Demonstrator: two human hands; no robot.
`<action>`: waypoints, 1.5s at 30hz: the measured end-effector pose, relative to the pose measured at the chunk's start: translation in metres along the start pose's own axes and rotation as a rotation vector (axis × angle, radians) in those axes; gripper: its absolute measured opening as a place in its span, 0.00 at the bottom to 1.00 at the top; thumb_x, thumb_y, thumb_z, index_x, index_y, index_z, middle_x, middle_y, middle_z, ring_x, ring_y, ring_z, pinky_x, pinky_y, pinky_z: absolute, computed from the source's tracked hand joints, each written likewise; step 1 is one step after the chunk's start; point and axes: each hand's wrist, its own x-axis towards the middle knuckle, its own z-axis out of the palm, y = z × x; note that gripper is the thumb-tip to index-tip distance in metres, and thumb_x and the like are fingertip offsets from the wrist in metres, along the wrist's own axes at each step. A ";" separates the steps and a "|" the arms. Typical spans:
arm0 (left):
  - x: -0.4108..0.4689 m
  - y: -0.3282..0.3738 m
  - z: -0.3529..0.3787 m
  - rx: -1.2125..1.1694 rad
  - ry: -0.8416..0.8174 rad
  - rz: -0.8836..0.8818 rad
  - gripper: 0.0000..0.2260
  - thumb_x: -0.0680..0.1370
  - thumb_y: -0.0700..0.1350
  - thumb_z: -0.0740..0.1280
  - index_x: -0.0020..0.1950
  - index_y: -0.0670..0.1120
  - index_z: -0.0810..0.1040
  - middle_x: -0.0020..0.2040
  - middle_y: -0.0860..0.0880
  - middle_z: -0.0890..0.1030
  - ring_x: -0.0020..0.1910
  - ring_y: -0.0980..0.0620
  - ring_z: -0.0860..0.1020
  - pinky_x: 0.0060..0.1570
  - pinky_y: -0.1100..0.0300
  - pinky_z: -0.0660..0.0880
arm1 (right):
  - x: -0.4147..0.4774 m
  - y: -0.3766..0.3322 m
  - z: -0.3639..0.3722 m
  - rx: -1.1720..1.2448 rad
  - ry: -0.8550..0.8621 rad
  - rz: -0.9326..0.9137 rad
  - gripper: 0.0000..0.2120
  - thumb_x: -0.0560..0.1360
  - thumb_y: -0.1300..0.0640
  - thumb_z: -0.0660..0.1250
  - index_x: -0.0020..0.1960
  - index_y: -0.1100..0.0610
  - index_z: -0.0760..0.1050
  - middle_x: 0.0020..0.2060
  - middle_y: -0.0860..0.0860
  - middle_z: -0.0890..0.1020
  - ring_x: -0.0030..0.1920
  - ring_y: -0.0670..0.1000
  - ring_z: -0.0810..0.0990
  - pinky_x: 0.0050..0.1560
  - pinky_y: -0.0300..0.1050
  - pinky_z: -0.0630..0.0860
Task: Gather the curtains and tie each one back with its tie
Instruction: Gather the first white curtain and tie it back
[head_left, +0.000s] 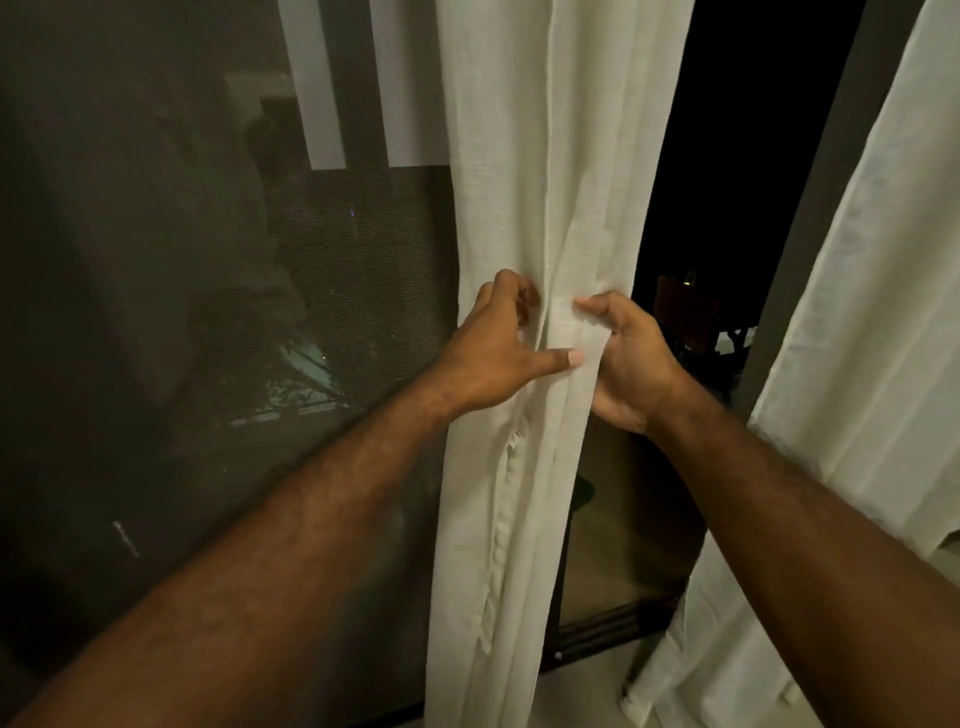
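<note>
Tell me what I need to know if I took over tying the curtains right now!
Left hand: pinching the middle curtain from its left side, thumb pressed on the fabric.
Right hand: gripping the same gathered bunch from the right.
Second curtain: hanging loose at the right, untouched.
Done: middle curtain gathered into a narrow bunch.
Left: no tie is clearly visible around it yet, so tie it, then gather and tie the second curtain.

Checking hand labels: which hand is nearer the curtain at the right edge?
Right. The right hand is closer to that curtain; the left hand is farther.
</note>
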 end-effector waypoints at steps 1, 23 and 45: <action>0.000 -0.001 0.001 0.032 0.046 0.004 0.20 0.71 0.53 0.74 0.57 0.50 0.70 0.55 0.52 0.73 0.49 0.55 0.77 0.49 0.57 0.78 | -0.001 -0.001 -0.002 -0.001 -0.015 0.003 0.25 0.81 0.53 0.52 0.74 0.61 0.69 0.67 0.64 0.77 0.66 0.63 0.78 0.65 0.60 0.77; -0.057 -0.050 0.055 0.105 0.135 0.106 0.16 0.72 0.29 0.63 0.47 0.49 0.66 0.43 0.52 0.73 0.36 0.50 0.73 0.34 0.47 0.74 | -0.004 0.012 0.000 -0.654 0.332 -0.091 0.18 0.79 0.60 0.66 0.68 0.60 0.76 0.58 0.53 0.83 0.58 0.54 0.83 0.63 0.57 0.79; -0.036 -0.025 0.048 -0.148 0.099 -0.082 0.06 0.76 0.44 0.69 0.40 0.50 0.76 0.52 0.52 0.67 0.48 0.56 0.73 0.48 0.73 0.70 | -0.016 0.020 -0.008 -0.528 0.179 -0.097 0.16 0.80 0.54 0.69 0.66 0.58 0.78 0.57 0.53 0.86 0.58 0.53 0.85 0.63 0.55 0.80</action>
